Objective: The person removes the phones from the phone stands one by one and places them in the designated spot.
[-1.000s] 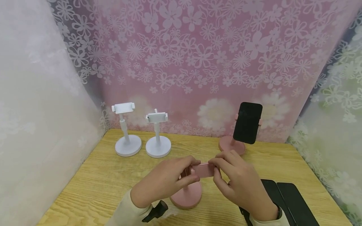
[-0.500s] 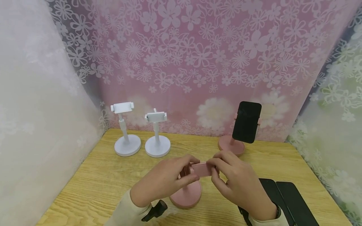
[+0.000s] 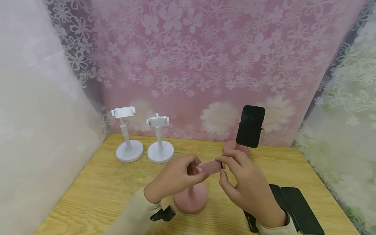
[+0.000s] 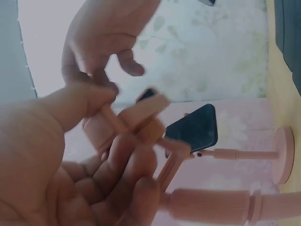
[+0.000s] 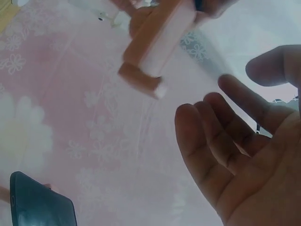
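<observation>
A pink phone stand (image 3: pixel 191 197) stands on the table between the hands, its holder turned up at the right end. My left hand (image 3: pixel 179 176) grips the holder's left end between thumb and fingers; in the left wrist view, the thumb and fingers of that left hand (image 4: pixel 94 155) pinch the pink part from both sides. My right hand (image 3: pixel 249 186) is at the holder's right end, thumb and fingers parted. Seen from the right wrist, the right hand (image 5: pixel 244 150) has its fingers spread apart from the holder (image 5: pixel 157 40). A small dark strip shows at the holder's right end.
Two white phone stands, a left one (image 3: pixel 129 151) and a right one (image 3: pixel 160 152), stand at the back left. Behind the right hand, a black phone (image 3: pixel 250 126) sits upright in another pink stand (image 3: pixel 227 147). More black phones (image 3: pixel 302 210) lie at the front right.
The pink holder has tilted, its right end rising. The right thumb has moved down and away from it, exposing a dark strip. The left hand keeps its grip; the head view has shifted slightly.
</observation>
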`<state>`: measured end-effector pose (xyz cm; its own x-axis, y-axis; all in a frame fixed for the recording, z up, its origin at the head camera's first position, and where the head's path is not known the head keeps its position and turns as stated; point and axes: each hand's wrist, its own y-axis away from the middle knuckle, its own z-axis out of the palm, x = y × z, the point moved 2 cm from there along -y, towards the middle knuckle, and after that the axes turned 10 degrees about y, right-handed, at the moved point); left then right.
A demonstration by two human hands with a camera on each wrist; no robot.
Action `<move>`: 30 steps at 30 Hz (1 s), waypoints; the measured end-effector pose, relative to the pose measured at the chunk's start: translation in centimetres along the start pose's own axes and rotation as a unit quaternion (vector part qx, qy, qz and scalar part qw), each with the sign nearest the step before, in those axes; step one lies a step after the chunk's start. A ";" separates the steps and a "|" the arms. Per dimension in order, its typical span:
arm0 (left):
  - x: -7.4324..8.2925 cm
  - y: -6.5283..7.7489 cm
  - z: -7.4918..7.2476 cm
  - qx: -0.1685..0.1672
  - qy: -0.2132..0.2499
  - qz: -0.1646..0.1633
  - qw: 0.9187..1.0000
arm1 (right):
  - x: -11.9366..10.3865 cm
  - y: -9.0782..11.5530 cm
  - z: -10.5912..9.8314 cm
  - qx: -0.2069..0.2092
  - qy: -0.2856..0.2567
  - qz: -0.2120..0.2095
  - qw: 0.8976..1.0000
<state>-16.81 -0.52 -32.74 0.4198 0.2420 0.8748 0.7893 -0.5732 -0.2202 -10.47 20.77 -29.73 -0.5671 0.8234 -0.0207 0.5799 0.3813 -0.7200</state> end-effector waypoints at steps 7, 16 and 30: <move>-0.7 -2.3 0.2 0.060 -0.010 -0.025 0.998 | 0.5 0.0 -0.8 0.006 -0.021 0.024 0.999; -1.9 -6.3 -0.4 0.077 -0.022 -0.022 0.997 | 0.7 0.0 -1.5 0.010 -0.020 0.042 0.999; -4.6 -10.5 -1.3 0.118 -0.028 -0.021 0.992 | 0.7 0.0 -1.1 -0.003 -0.020 0.039 0.999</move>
<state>-27.58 3.32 -33.87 0.4030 0.3091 0.8614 0.8872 -0.3629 -0.2848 -10.22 21.76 -28.95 -0.5433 0.8329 -0.1052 0.6266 0.3189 -0.7111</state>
